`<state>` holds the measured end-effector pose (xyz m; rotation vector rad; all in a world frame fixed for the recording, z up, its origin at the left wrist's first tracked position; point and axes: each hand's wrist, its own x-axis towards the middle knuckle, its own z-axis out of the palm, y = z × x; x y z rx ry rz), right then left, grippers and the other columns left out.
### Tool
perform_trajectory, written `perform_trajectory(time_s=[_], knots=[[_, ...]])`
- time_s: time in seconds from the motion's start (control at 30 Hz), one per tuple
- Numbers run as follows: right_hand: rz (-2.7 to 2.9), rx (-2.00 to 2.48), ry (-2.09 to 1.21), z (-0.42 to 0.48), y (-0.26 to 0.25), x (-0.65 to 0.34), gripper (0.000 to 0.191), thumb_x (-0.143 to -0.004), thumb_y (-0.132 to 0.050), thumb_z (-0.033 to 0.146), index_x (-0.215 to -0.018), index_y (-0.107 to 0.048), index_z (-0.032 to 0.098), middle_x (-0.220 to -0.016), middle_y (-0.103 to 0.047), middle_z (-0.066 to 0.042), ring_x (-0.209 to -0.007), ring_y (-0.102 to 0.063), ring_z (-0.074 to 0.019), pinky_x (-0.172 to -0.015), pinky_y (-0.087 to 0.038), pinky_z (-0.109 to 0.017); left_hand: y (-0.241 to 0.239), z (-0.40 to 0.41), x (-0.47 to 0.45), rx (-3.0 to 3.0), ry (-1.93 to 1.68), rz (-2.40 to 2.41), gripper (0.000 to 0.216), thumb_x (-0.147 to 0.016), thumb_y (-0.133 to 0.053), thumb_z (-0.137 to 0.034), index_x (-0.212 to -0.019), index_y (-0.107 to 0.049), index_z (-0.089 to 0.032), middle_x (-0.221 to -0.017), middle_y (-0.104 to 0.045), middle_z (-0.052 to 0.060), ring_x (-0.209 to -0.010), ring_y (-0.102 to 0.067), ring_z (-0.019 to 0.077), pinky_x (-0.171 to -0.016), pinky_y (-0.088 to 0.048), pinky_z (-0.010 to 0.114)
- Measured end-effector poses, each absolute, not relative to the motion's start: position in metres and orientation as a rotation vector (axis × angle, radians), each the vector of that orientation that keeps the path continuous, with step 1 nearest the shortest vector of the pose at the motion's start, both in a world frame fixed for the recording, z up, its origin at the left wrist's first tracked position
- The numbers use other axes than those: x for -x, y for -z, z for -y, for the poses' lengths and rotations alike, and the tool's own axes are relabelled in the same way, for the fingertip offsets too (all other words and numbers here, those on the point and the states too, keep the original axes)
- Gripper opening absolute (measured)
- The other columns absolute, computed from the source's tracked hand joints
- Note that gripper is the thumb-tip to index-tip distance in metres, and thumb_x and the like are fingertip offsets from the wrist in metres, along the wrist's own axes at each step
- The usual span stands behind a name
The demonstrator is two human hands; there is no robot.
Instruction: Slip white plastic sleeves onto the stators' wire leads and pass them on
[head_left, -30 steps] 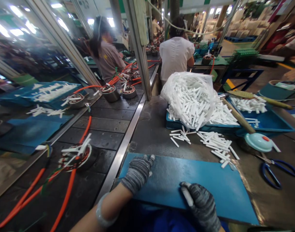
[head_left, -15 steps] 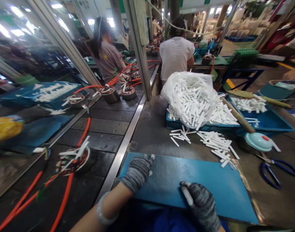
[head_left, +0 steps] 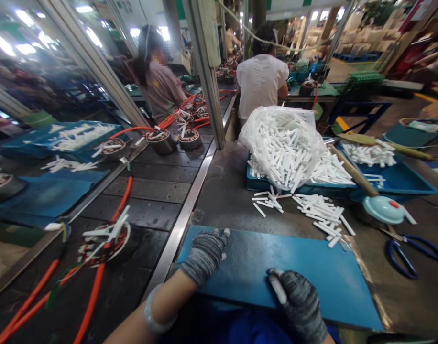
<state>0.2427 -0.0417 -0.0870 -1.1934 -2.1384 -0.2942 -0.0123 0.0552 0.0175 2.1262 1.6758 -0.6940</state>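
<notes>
My left hand (head_left: 203, 255) lies on the near left corner of the blue mat (head_left: 312, 272), gloved, fingers curled in a loose narrow grip with a small white bit showing at the fingertips; whether it truly pinches it I cannot tell. My right hand (head_left: 301, 303), also gloved, rests on the mat's near edge with its grip closed around a white tube (head_left: 277, 290), which pokes out toward the left between thumb and fingers. The mat lies on the dark surface (head_left: 229, 196). Beyond it loose tubes (head_left: 321, 215) lie scattered, and behind them a clear bag (head_left: 281, 143) stuffed with tubes sits in a blue tray (head_left: 398, 184). Blue scissors (head_left: 410, 255) lie to my right, near a pale blue lid (head_left: 382, 210). On the belt (head_left: 150, 200) to my left sits a stator (head_left: 106, 239) with orange leads. Two people work further up the line
</notes>
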Motion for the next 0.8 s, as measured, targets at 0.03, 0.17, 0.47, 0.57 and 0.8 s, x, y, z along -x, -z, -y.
perform_trajectory(time_s=[0.03,0.17,0.47,0.57,0.8], knots=[[2.14,1.193,0.295,0.0416,0.0868,-0.2427,0.029,-0.104,-0.05,0.014,-0.103,-0.078,0.022,-0.09,-0.08,-0.002,-0.077,-0.07,-0.0162,-0.076,-0.05,-0.027,-0.0171,-0.055,0.0125,-2.13,0.691,-1.675,0.071,-0.096,-0.066,-0.028,-0.161,-0.039,-0.018,-0.155,-0.053,0.021,-0.14,-0.057,0.0341,-0.117,-0.045,0.048],[2.158,1.193,0.292,0.0419,0.088,-0.2429,0.03,-0.104,-0.05,0.013,-0.103,-0.078,0.023,-0.09,-0.08,-0.003,-0.076,-0.069,-0.016,-0.074,-0.049,-0.027,-0.0163,-0.0541,0.0129,-2.145,0.681,-1.68,0.07,-0.096,-0.067,-0.028,-0.16,-0.041,-0.018,-0.154,-0.053,0.022,-0.135,-0.06,0.0355,-0.114,-0.048,0.05],[2.159,1.205,0.317,0.0448,0.0897,-0.2422,0.03,-0.104,-0.05,0.013,-0.101,-0.079,0.023,-0.087,-0.079,-0.003,-0.073,-0.068,-0.016,-0.073,-0.049,-0.027,-0.0143,-0.0523,0.0123,-2.146,0.692,-1.685,0.07,-0.096,-0.066,-0.029,-0.161,-0.041,-0.019,-0.154,-0.055,0.021,-0.136,-0.06,0.0345,-0.114,-0.048,0.049],[2.149,1.197,0.317,0.0459,0.0874,-0.2422,0.031,-0.104,-0.049,0.012,-0.101,-0.078,0.022,-0.087,-0.08,-0.003,-0.074,-0.069,-0.0156,-0.074,-0.048,-0.027,-0.0152,-0.0505,0.012,-2.128,0.705,-1.687,0.07,-0.096,-0.066,-0.028,-0.161,-0.04,-0.02,-0.155,-0.054,0.021,-0.138,-0.058,0.0342,-0.115,-0.046,0.049],[2.149,1.204,0.294,0.0488,0.089,-0.2421,0.029,-0.104,-0.05,0.013,-0.102,-0.078,0.022,-0.086,-0.079,-0.003,-0.074,-0.068,-0.0155,-0.073,-0.048,-0.027,-0.0142,-0.0475,0.0129,-2.137,0.702,-1.684,0.071,-0.097,-0.065,-0.029,-0.161,-0.039,-0.02,-0.156,-0.053,0.02,-0.139,-0.057,0.0339,-0.115,-0.045,0.048]])
